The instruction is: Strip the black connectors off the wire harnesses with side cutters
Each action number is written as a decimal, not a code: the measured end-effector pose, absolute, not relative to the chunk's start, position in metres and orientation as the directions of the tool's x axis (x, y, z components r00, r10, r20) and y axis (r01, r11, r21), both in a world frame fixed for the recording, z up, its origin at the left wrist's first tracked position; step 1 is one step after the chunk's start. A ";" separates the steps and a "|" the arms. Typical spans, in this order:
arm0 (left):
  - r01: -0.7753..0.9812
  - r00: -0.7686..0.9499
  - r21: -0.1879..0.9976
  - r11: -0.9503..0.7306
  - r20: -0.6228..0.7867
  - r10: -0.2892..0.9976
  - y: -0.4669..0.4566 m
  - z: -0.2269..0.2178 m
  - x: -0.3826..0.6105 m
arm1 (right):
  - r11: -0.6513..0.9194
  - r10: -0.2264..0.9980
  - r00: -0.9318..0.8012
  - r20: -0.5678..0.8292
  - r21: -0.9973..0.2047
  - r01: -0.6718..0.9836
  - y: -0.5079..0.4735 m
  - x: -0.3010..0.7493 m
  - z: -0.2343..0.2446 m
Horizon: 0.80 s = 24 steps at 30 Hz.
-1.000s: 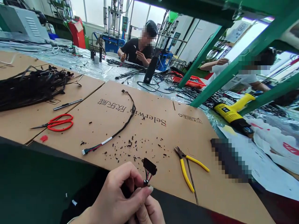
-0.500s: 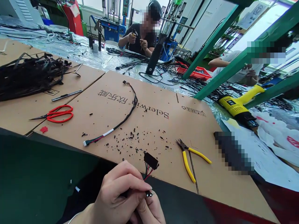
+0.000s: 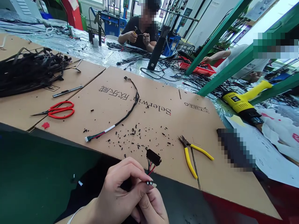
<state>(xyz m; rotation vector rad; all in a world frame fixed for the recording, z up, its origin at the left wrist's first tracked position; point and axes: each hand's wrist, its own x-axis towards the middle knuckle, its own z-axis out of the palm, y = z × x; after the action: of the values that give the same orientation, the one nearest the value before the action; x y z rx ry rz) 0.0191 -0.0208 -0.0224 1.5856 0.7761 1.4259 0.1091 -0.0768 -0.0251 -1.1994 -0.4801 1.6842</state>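
Low in the view, my left hand point(image 3: 125, 189) pinches a small black piece with two shiny round ends point(image 3: 149, 183) between thumb and fingertips. My right hand point(image 3: 154, 203) is closed against it, its fingers partly hidden behind the left. Just above the hands sticks up a flat black connector point(image 3: 153, 157) on thin black, green and red wires; its wires run down behind my fingers, so the rest of this wire harness is hidden. Beyond it on the cardboard lies another wire harness point(image 3: 126, 115), black-sleeved, with a white label and a white plug.
Yellow-handled cutters point(image 3: 191, 158) lie to the right, red scissors point(image 3: 61, 109) and a craft knife point(image 3: 67, 91) to the left. Black scraps dot the cardboard point(image 3: 163, 90). A cable bundle point(image 3: 30, 73) sits far left, a yellow heat gun point(image 3: 240, 102) right. Two people work opposite.
My hands still hold the wire harness together; the two shiny ends have tilted slightly toward the camera. Across the table, the person at right has reached an arm toward the red tray.
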 end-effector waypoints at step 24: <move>-0.089 0.146 0.845 -0.528 0.535 0.832 -0.021 -0.024 0.020 | -0.428 0.870 -0.012 -0.494 -0.742 -0.516 -0.079 0.109 -0.031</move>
<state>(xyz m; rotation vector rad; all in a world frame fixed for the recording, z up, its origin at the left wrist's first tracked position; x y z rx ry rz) 0.0205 -0.0205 -0.0242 1.6444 0.7286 1.4908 0.1089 -0.0793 -0.0312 -1.1844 -0.4356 1.6622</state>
